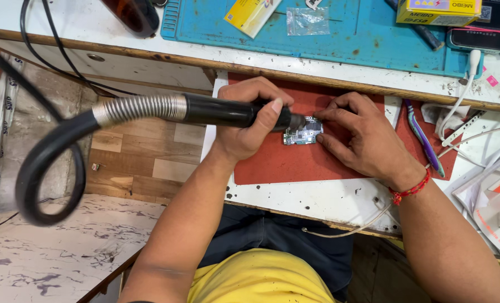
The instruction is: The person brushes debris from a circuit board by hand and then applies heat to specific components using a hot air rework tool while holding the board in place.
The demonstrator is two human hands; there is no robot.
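small circuit board (pixel 302 131): flat on the red mat (pixel 295 163), between both hands. left hand (pixel 250 120): fingers clenched around the black hot-air handpiece (pixel 227 112), nozzle at the board's left edge, forearm angled up from below. right hand (pixel 362 134): fingertips (pixel 324 115) curled, pressing the board's right edge, palm down.
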